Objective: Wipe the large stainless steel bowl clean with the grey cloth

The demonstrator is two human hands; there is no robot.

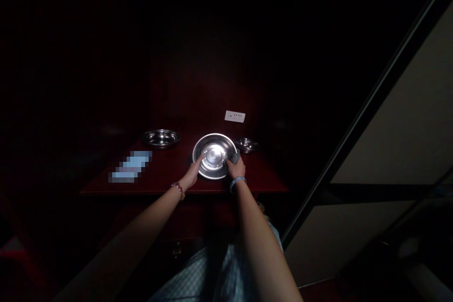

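Note:
A shiny metal basin (214, 155) is tilted toward me above the dark red tabletop, its inside facing me. My left hand (192, 172) is closed on its lower left rim, thumb over the inside. At the right rim is my right hand (236, 167), closed on a dark grey cloth (235, 156) that touches the basin. The cloth is partly hidden by my fingers. Behind the right hand stands a smaller metal bowl (247, 145), and a shallow metal basin (161, 138) sits at the back left.
The dark red table (170, 170) has its front edge just below my hands. A blurred pale blue rectangle (131, 167) lies at its left. A white socket plate (235, 116) is on the back wall. To the right leans a pale panel (396, 113) with a dark frame. Surroundings are very dark.

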